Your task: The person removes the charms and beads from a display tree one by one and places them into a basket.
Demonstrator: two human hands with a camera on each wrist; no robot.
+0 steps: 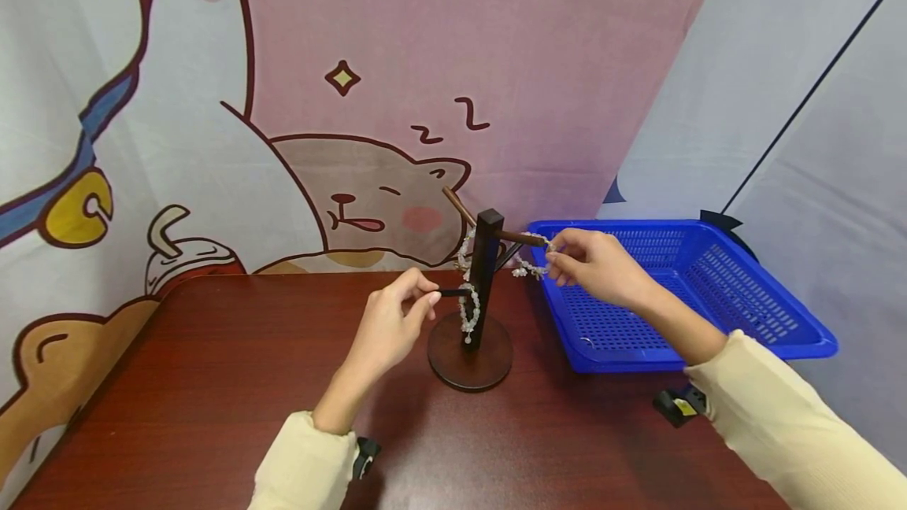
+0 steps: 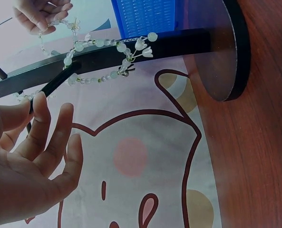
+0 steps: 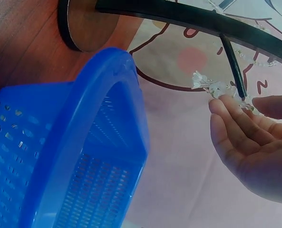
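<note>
A dark wooden display stand (image 1: pixel 485 266) with a round base (image 1: pixel 470 372) and several side pegs stands upright on the table. My left hand (image 1: pixel 388 319) pinches the tip of its lower left peg (image 1: pixel 453 292) between thumb and fingers. From that peg hangs a bracelet of pale beads (image 2: pixel 101 43) with small white flower charms. At the upper right peg (image 3: pixel 233 66), my right hand (image 1: pixel 602 264) pinches another clear-beaded bracelet (image 1: pixel 526 267) right at the peg's end. Its flower charms (image 3: pixel 200 80) dangle beside the fingertips. A third beaded bracelet (image 1: pixel 464 250) hangs behind the post.
A blue plastic basket (image 1: pixel 801 321) with perforated walls stands right of the stand, under my right forearm. Behind the reddish-brown table (image 1: pixel 234 384) hangs a cartoon-printed cloth (image 1: pixel 538 46). Another peg (image 1: pixel 457 205) juts up to the back left.
</note>
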